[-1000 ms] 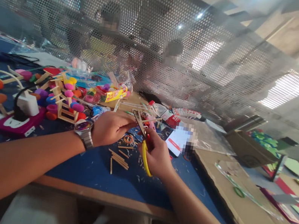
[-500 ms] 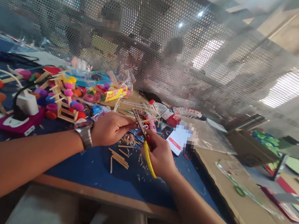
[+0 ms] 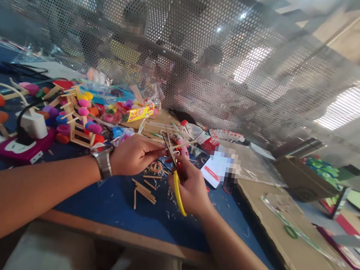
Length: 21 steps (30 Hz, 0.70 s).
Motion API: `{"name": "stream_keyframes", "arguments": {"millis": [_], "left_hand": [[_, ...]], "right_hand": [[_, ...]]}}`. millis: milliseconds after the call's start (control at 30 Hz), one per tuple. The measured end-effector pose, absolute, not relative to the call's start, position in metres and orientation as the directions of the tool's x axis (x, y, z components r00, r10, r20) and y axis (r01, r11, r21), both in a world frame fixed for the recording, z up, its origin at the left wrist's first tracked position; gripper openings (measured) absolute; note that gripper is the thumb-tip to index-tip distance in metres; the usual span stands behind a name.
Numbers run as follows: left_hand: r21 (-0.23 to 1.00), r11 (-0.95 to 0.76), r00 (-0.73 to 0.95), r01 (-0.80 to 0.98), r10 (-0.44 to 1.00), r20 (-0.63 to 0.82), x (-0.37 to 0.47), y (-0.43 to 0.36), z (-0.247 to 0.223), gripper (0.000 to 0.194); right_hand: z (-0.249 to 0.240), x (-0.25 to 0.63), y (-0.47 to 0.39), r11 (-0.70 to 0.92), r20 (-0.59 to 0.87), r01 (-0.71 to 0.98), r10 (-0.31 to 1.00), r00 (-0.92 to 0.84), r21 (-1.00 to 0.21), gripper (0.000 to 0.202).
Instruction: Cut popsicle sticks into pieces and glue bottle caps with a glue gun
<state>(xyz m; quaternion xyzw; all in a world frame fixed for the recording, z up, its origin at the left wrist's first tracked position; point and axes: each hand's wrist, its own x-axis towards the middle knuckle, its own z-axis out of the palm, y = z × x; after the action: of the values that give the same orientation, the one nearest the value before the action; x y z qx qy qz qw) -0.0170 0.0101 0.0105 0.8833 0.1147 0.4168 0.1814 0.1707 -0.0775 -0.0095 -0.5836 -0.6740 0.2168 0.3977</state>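
Note:
Pinched in the fingers of my left hand [image 3: 131,154], which wears a metal watch [image 3: 104,163], is a thin wooden stick [image 3: 185,144]. Its far end sticks out to the right, past the scissor blades. My right hand [image 3: 193,190] is closed round the yellow-handled scissors [image 3: 178,193], whose blades cross the stick close to my left fingertips. Whether the blades bite into the stick, I cannot tell. Below both hands, several short cut sticks [image 3: 145,192] lie on the blue tabletop [image 3: 96,201] among small shavings and rubber bands [image 3: 156,167].
Small stick structures with coloured clay [image 3: 80,130] crowd the left, beside a purple power strip [image 3: 24,146] with a white plug. Behind my right hand are a phone [image 3: 212,170] and a plastic bottle [image 3: 197,134]. Cardboard [image 3: 274,229] covers the right side. A perforated screen [image 3: 170,27] stands behind.
Both hands keep almost the same place and grip. The scissor handle has shifted very slightly, and the whole view has moved a little.

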Motion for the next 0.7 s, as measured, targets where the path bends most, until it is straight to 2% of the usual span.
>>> {"name": "stream_keyframes", "arguments": {"millis": [233,533,700], "left_hand": [[0.418,-0.907,0.665,0.05,0.343,0.664,-0.019,0.011,0.012,0.024],[0.159,-0.94,0.502,0.301,0.298,0.812,-0.019,0.012,0.006,0.023],[0.142,-0.945,0.525,0.296,0.285,0.802,-0.018,0.012,0.006,0.026]], "right_hand": [[-0.011,0.177,-0.078,0.214,0.275,0.612,0.961,0.006,-0.761,0.042],[-0.009,0.169,-0.076,0.183,0.267,0.608,0.962,0.05,-0.772,0.043],[-0.008,0.166,-0.078,0.209,0.267,0.58,0.964,0.014,-0.787,0.04]]}}
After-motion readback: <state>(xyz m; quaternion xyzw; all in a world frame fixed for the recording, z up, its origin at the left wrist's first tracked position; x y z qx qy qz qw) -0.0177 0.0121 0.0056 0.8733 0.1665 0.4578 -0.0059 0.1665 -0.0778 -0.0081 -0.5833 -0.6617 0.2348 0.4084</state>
